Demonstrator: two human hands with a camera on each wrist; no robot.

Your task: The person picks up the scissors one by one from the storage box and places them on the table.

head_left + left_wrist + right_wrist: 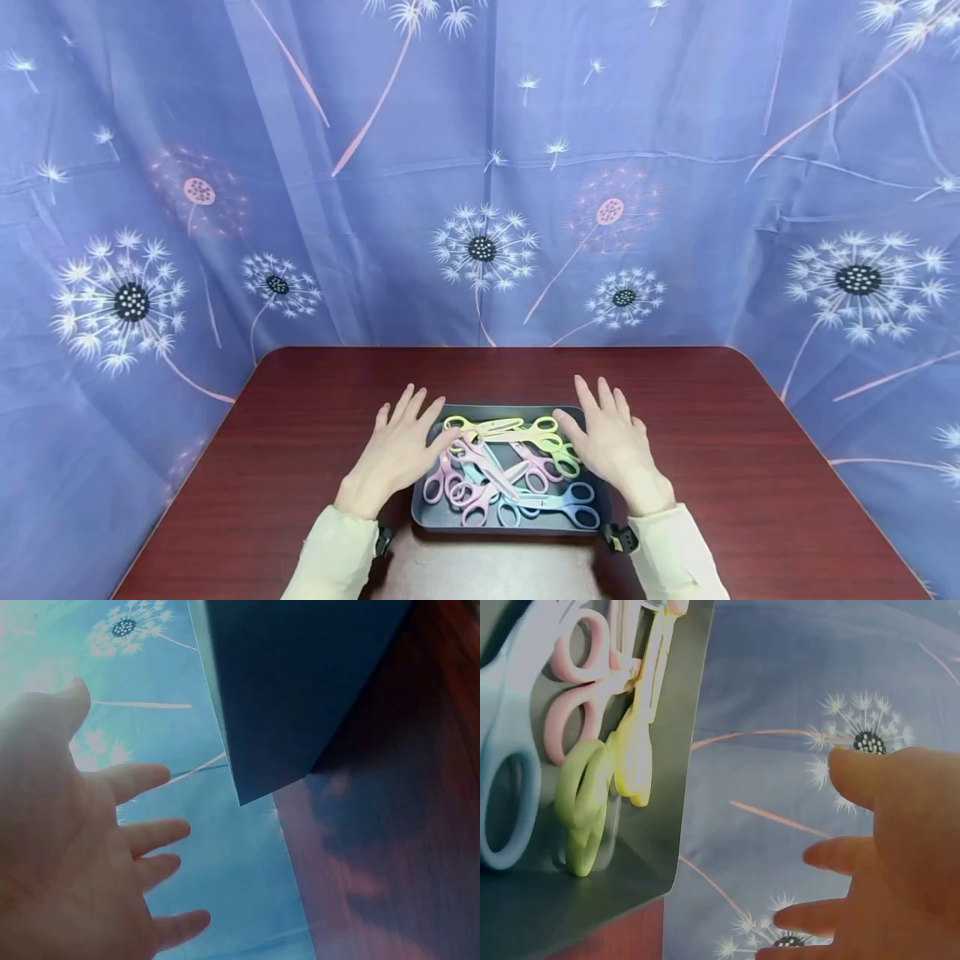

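Observation:
A dark grey tray [510, 531] holds several scissors with pastel handles, heaped in different directions. Yellow scissors [536, 434] lie along its far side, pink scissors [491, 473] across the middle, and blue scissors [561, 502] near the front right. A green handle [568, 810] shows close to the tray's right end in the right wrist view. My left hand [397, 450] is at the left end of the tray, fingers extended, holding nothing. On the opposite end, my right hand [617, 442] spreads its fingers, also holding nothing. Whether either hand touches the tray, I cannot tell.
Under the tray is a reddish-brown wooden table [750, 467] with rounded far corners. Behind it and at both sides hangs a blue curtain [390, 250] with dandelion prints. Small black devices [621, 538] sit at both wrists.

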